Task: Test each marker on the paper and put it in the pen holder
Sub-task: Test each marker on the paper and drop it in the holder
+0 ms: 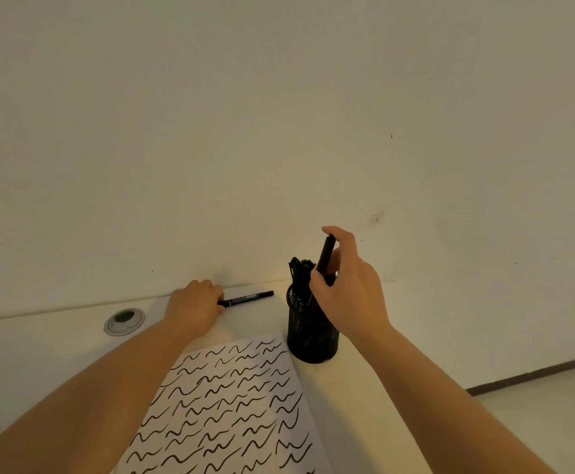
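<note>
A black mesh pen holder [311, 340] stands on the desk, with several black markers [300, 268] sticking out of its top. My right hand [346, 289] pinches another black marker [325, 252] upright over the holder's mouth. A further black marker [250, 297] lies flat on the desk near the wall, and my left hand [192, 307] grips its left end. The white paper [231, 408] in front of me is covered with black wavy test strokes.
A round grey cable grommet [124, 321] sits in the desk to the left of my left hand. The pale wall [279, 131] rises right behind the desk. The desk's right edge drops to the floor [552, 398] at the right.
</note>
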`<action>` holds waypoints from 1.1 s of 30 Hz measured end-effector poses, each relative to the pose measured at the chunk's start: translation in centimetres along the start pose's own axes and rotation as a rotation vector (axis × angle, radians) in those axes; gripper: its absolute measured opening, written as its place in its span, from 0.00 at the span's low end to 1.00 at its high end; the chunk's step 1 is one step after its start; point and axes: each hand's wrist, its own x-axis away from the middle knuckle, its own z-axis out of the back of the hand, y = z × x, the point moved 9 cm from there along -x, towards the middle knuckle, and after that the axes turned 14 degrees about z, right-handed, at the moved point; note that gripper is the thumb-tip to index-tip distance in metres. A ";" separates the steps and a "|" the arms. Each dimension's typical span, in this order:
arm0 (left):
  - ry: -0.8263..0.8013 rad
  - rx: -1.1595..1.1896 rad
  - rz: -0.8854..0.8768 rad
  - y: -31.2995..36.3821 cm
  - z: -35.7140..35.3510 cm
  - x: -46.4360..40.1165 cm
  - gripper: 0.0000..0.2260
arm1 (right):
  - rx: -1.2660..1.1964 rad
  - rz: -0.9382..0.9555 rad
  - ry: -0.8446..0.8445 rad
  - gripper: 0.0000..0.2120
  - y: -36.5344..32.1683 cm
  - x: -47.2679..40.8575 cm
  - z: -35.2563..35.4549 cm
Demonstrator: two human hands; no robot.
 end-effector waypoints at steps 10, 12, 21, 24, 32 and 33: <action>-0.015 0.087 0.095 -1.7 1.2 0.7 0.09 | 0.258 0.207 0.039 0.08 -2.4 0.7 -0.7; -0.026 0.139 0.142 -2.3 2.0 1.1 0.09 | 0.308 0.251 0.036 0.09 -2.9 1.0 -0.7; -0.071 0.606 0.154 -2.6 5.9 6.5 0.04 | 0.474 0.281 0.024 0.15 -5.0 2.2 0.2; -0.061 0.781 0.089 -2.1 7.5 10.2 0.02 | 0.352 0.238 0.037 0.11 -6.6 3.3 0.2; -0.191 0.910 -0.109 -1.0 9.6 20.8 0.05 | -0.502 -0.162 -0.145 0.05 -10.8 9.7 -4.4; -0.210 0.897 -0.127 -1.0 9.5 21.9 0.06 | -0.548 -0.175 -0.150 0.05 -11.4 10.5 -4.8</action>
